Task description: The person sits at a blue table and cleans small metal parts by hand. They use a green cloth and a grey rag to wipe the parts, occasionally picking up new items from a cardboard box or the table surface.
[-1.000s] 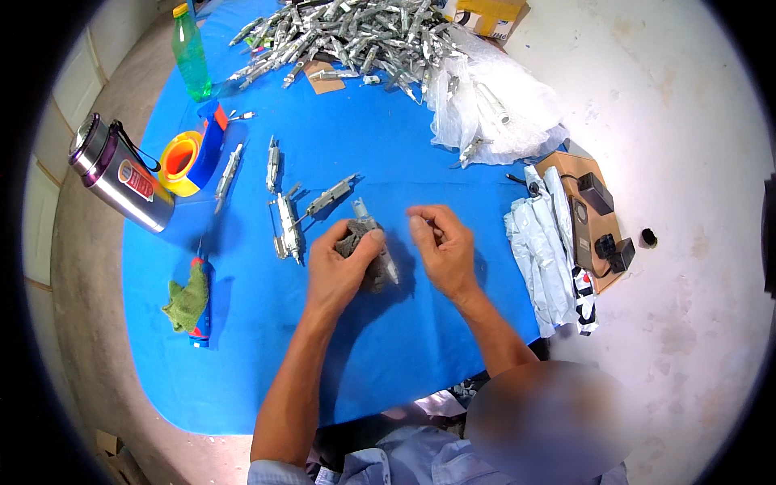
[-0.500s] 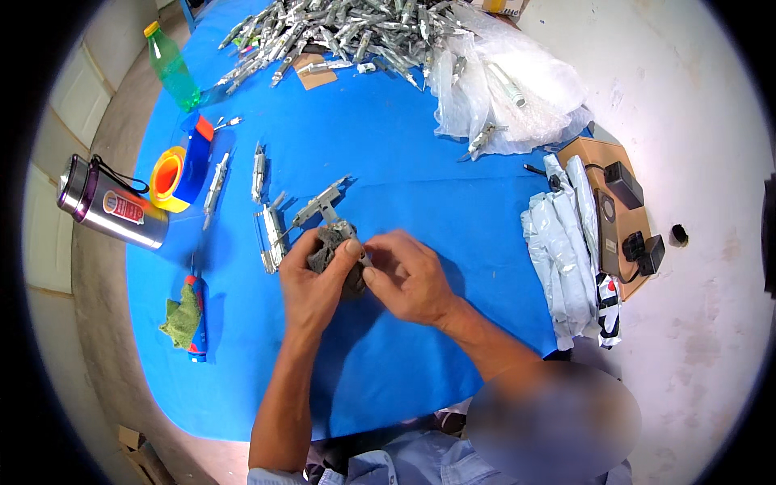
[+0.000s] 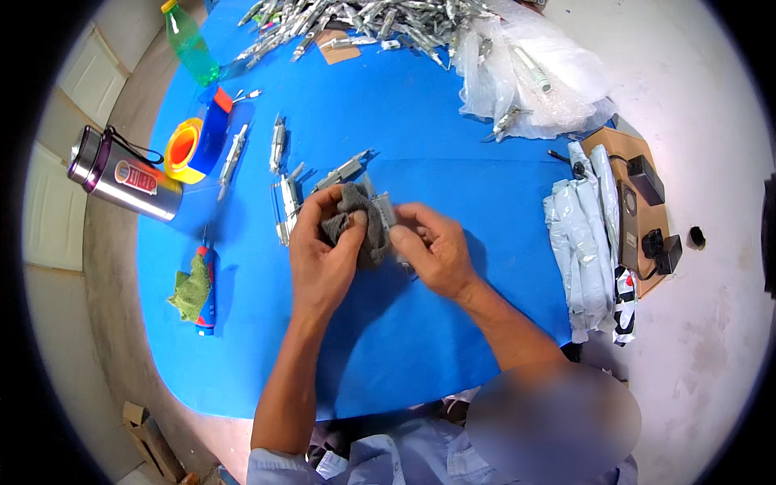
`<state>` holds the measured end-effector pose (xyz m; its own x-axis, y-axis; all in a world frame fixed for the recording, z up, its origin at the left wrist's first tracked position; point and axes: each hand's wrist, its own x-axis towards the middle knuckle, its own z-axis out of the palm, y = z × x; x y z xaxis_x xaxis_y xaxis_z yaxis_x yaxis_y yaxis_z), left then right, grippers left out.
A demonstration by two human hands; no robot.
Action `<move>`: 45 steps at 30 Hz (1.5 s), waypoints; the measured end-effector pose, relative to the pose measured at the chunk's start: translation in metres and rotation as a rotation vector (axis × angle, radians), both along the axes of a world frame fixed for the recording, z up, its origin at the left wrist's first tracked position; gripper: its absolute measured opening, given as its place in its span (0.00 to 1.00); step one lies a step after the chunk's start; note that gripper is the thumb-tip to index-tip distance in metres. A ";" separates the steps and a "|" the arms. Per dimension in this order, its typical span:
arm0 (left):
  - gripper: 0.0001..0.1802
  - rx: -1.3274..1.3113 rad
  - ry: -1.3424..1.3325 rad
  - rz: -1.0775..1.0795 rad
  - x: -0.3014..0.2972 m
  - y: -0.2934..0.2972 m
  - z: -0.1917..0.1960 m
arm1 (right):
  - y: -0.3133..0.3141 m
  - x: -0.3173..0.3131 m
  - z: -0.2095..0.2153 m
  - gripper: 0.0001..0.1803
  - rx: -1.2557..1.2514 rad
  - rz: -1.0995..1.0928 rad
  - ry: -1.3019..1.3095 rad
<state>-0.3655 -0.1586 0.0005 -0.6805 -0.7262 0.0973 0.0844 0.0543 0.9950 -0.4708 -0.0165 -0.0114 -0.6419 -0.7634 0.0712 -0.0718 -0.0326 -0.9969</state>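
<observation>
My left hand (image 3: 323, 259) is closed around a crumpled dark grey cloth (image 3: 373, 247). Just right of the cloth, my right hand (image 3: 438, 252) pinches a slim silvery-grey metal part (image 3: 384, 212), which touches the cloth. The part's lower portion is mostly covered by fingers. Beyond my hands lies another silvery part (image 3: 339, 171), angled on the blue table. To the left of my left hand are a wider metal piece (image 3: 286, 202) and, farther off, a narrow one (image 3: 278, 145).
A large heap of similar metal parts (image 3: 364, 20) covers the far side, beside clear plastic bags (image 3: 541, 89). At left are a steel flask (image 3: 129, 178), a tape dispenser (image 3: 212, 133), a green bottle (image 3: 192, 50) and a screwdriver with a green rag (image 3: 191, 291). White packets (image 3: 578, 242) lie right.
The whole view has shifted somewhat. The cloth now bulges up between my hands, and the held metal part shows more fully on its right side, tilted differently from before.
</observation>
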 end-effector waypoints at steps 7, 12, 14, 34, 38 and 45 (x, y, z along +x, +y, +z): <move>0.08 0.123 -0.020 -0.051 0.005 -0.002 -0.006 | -0.001 0.001 -0.003 0.12 0.004 0.025 0.058; 0.06 0.104 0.032 -0.087 0.005 0.003 -0.012 | 0.001 -0.001 0.002 0.13 0.036 0.015 0.102; 0.06 0.010 0.047 -0.100 0.004 0.004 -0.016 | 0.000 -0.003 0.001 0.14 0.032 0.007 0.093; 0.12 -0.560 -0.004 -0.167 0.005 0.007 -0.015 | -0.002 -0.010 -0.015 0.17 -0.044 -0.155 0.033; 0.08 -0.332 -0.070 0.029 0.004 0.001 -0.006 | -0.004 -0.006 -0.013 0.18 -0.023 -0.078 0.098; 0.06 -0.283 -0.053 -0.003 0.005 0.000 -0.009 | -0.002 -0.003 -0.006 0.18 0.057 -0.004 0.141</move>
